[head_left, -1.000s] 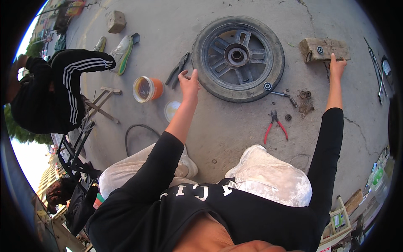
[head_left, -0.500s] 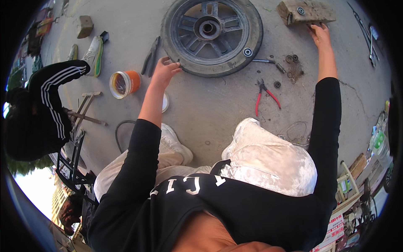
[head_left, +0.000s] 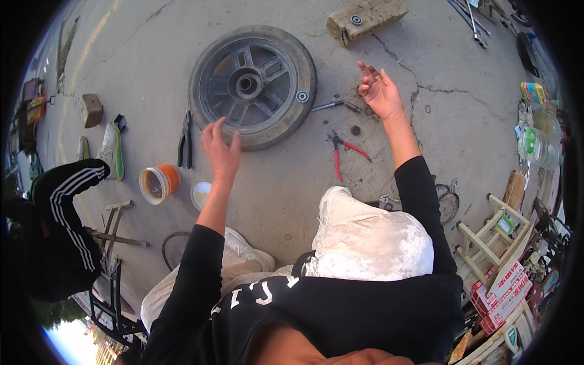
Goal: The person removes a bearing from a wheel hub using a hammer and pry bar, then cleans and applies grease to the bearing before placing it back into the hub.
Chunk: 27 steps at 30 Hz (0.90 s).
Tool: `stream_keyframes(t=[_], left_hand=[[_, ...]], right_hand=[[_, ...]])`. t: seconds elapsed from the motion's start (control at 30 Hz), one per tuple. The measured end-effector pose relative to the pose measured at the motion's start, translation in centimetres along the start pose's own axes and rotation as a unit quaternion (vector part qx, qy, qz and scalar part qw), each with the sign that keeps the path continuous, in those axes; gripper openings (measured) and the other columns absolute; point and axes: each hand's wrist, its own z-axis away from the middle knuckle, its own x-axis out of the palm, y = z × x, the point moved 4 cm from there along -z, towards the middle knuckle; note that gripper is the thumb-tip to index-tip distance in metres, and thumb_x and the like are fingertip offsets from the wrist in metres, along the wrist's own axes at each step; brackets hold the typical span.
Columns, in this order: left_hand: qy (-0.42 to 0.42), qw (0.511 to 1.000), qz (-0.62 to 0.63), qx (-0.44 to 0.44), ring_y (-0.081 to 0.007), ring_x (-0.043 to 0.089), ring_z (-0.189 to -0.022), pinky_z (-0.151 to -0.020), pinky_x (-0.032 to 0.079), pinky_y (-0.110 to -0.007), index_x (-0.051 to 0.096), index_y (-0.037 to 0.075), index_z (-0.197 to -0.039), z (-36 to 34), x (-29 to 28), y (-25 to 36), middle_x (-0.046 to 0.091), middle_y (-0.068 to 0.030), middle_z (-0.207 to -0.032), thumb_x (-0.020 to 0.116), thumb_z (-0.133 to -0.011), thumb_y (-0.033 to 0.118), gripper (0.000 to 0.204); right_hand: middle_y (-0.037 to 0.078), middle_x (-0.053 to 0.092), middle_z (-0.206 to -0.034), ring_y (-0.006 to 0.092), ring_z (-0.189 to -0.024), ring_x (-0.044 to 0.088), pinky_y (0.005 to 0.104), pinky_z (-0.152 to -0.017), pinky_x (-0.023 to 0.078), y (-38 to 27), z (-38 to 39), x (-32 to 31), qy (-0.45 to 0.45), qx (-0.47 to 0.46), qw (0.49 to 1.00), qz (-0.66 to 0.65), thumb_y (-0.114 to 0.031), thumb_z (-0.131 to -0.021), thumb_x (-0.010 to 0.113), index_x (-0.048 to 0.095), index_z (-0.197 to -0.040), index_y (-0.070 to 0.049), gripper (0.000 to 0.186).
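Observation:
A small scooter-like wheel (head_left: 249, 138) with a black tyre and grey spoked rim lies flat on the ground ahead of me. My left hand (head_left: 220, 149) is over its near edge, fingers apart and holding nothing; whether it touches the tyre I cannot tell. On the tyre's right side rests a round bearing (head_left: 302, 97). Right of the wheel, my right hand (head_left: 381, 94) is raised, palm partly up, fingers spread with nothing in them. Beyond it lies a wooden block (head_left: 380, 17) with another bearing (head_left: 356, 20) on it. Red-handled pliers (head_left: 338, 151) lie between my hands.
Black-handled pliers (head_left: 185, 141) and an orange tub (head_left: 160, 183) stand left of the wheel, near a round lid (head_left: 201, 195). A metal rod (head_left: 328, 106) lies right of the tyre. A person in black (head_left: 55, 225) sits at left. A wooden frame (head_left: 493, 240) is at right.
The view has shifted, so the wheel and block appear farther left. My right hand has come away from the wooden block and spread open. My left hand remains by the tyre's near edge.

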Motion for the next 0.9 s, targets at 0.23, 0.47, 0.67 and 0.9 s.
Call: stream_keyframes(t=[0.23,0.47,0.67,0.9], left_hand=[[-0.2,0.961,-0.149,0.118,-0.0279,0.043,-0.128,-0.112,0.023,-0.052,0.045,0.006,-0.138,2.6,3.8,5.4,0.048,-0.0087,-0.133,0.087,-0.061,0.026,0.09],[-0.215,0.938,-0.223,0.155,-0.0266,0.047,-0.125,-0.112,0.024,-0.054,0.044,0.006,-0.138,1.1,5.2,4.1,0.052,-0.0089,-0.128,0.086,-0.06,0.021,0.09],[-0.237,0.934,-0.207,0.168,-0.029,0.05,-0.119,-0.107,0.031,-0.046,0.049,0.006,-0.132,0.5,5.6,4.3,0.055,-0.0119,-0.122,0.083,-0.06,0.018,0.08],[-0.236,0.933,-0.217,0.164,-0.0304,0.05,-0.118,-0.105,0.031,-0.045,0.05,0.005,-0.129,2.9,5.1,4.5,0.056,-0.0125,-0.12,0.084,-0.059,0.022,0.08]], right_hand=[[0.006,0.042,-0.15,0.0182,-0.079,0.063,0.0319,-0.071,0.053,-7.8,-7.6,5.7,0.102,-0.218,0.884,0.401,-0.021,-0.103,0.037,0.04,-0.14,-0.01,0.038],[-0.004,0.04,-0.152,0.0144,-0.067,0.061,0.0318,-0.074,0.053,-8.6,-7.4,3.3,0.087,-0.246,0.518,0.815,-0.011,-0.098,0.043,0.019,-0.154,-0.011,0.061],[0.012,0.064,-0.123,0.0153,-0.075,0.066,0.0276,-0.066,0.052,-10.3,10.0,-1.2,0.276,-0.234,0.701,0.615,-0.015,-0.099,0.048,0.038,-0.144,-0.002,0.048],[0.011,0.066,-0.097,0.012,-0.057,0.058,0.0256,-0.052,0.047,-6.8,34.4,-9.9,0.572,-0.288,0.653,0.404,-0.013,-0.098,0.049,0.051,-0.122,0.0,0.027]])
